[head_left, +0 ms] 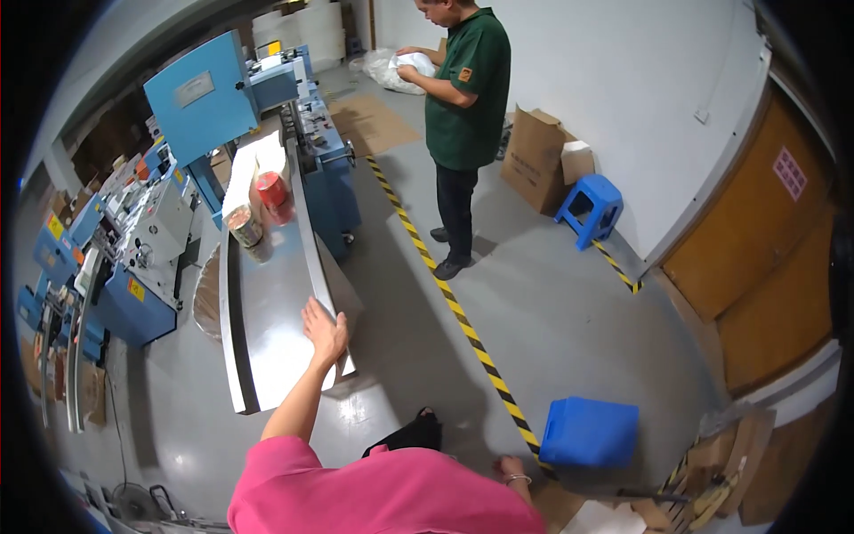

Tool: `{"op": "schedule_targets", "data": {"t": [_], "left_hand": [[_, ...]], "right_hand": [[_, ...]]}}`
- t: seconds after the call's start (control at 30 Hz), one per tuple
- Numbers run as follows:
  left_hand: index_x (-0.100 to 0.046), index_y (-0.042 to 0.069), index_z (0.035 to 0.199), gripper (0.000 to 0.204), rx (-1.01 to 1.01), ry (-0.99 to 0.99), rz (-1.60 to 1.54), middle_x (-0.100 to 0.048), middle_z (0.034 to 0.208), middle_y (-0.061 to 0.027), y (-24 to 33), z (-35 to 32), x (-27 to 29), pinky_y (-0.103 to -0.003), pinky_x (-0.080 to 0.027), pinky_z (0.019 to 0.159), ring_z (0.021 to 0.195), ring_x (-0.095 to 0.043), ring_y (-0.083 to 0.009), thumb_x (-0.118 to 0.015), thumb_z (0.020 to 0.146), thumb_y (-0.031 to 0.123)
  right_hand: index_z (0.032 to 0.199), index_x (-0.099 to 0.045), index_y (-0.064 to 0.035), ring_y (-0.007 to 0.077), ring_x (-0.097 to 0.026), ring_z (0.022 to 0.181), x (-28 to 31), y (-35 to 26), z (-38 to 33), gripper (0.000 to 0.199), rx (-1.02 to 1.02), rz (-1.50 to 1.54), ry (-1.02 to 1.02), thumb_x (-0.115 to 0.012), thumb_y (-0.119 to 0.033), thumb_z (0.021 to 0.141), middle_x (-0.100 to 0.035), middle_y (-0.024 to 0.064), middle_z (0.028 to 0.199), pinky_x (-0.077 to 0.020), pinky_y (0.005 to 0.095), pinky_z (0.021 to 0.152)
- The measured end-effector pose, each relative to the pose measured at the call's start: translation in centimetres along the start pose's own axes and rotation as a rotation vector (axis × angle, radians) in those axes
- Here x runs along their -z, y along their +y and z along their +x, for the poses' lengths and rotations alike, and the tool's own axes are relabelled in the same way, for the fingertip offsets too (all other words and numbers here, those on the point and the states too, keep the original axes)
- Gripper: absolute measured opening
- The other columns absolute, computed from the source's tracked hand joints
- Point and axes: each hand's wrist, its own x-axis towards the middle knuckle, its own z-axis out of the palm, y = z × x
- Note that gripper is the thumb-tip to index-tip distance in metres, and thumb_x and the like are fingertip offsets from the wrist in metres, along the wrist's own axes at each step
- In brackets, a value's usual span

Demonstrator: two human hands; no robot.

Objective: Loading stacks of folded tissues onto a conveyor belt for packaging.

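Note:
My left hand [326, 333] rests on the right rim of a long shiny metal chute [277, 311], its fingers stretched out along the edge. Farther up the chute stand two printed cylinders that look like cups or rolls: a red one [273, 191] and a multicoloured one [243, 226]. White paper-like material [262, 160] lies behind them, close to the machine. My right hand [510, 466], with a bracelet at the wrist, hangs low at my right side and touches nothing that I can see. Its fingers are too small and partly hidden to read.
The chute joins a blue machine [201, 93]. More machines [147, 258] stand at left. A person in a green shirt [470, 89] holds something white beyond the striped floor tape [463, 325]. At right are a blue stool [592, 206], a blue bin [590, 432] and a carton [534, 165].

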Motion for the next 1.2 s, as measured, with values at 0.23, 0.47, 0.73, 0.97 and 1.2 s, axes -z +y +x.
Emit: {"op": "schedule_targets", "data": {"t": [0.23, 0.47, 0.73, 0.97, 1.2], "left_hand": [[-0.019, -0.007, 0.137, 0.072, -0.008, -0.001, 0.000, -0.028, 0.139, -0.0251, 0.4, -1.1, 0.8, -0.050, -0.013, 0.107, 0.133, -0.017, -0.0416, -0.056, 0.080, 0.018], [-0.021, -0.008, 0.136, 0.070, 0.026, -0.003, -0.072, -0.029, 0.137, -0.0292, 2.0, -0.8, 1.8, -0.047, -0.018, 0.108, 0.132, -0.017, -0.0438, -0.056, 0.081, 0.017], [-0.031, -0.005, 0.133, 0.070, 0.153, 0.082, 0.197, -0.035, 0.133, -0.0279, 1.8, -1.5, 1.7, -0.050, -0.022, 0.103, 0.124, -0.029, -0.0463, -0.059, 0.080, 0.030], [-0.041, -0.008, 0.117, 0.056, 0.262, 0.155, 0.345, -0.040, 0.124, -0.0298, 4.3, -0.3, 0.5, -0.051, -0.026, 0.099, 0.123, -0.031, -0.0453, -0.061, 0.078, 0.027], [-0.044, -0.005, 0.122, 0.063, 0.502, 0.201, 0.459, -0.037, 0.132, -0.0296, 4.6, 8.4, -0.9, -0.051, -0.026, 0.100, 0.126, -0.030, -0.0422, -0.054, 0.084, 0.044]], "right_hand": [[0.098, -0.059, -0.0062, 0.0105, -0.060, 0.063, -5.6, -12.4, 6.7, 0.019, 0.060, -0.156, -0.207, -0.057, -0.020, 0.085, -0.061, 0.0025, 0.078, -0.0492, 0.0233, 0.048], [0.104, -0.056, -0.0094, 0.0117, -0.061, 0.064, -7.4, -20.9, 14.0, 0.020, -0.022, -0.516, -0.317, -0.054, -0.015, 0.085, -0.061, 0.0021, 0.078, -0.0498, 0.0260, 0.048], [0.093, -0.057, -0.0093, 0.0126, -0.060, 0.060, -12.6, -27.4, 21.0, 0.012, -0.059, -0.875, -0.382, -0.056, -0.017, 0.084, -0.062, 0.0029, 0.074, -0.0480, 0.0264, 0.046], [0.088, -0.056, -0.0133, 0.0078, -0.057, 0.060, -19.3, -35.2, 24.0, 0.007, -0.022, -1.065, -0.484, -0.053, -0.019, 0.085, -0.057, -0.0032, 0.071, -0.0478, 0.0253, 0.052], [0.079, -0.064, -0.0008, 0.0368, -0.060, 0.078, -26.4, -41.1, 31.3, 0.034, 0.804, -1.661, -0.608, -0.049, -0.031, 0.076, -0.063, 0.0209, 0.085, -0.0470, 0.0436, 0.072]]}}
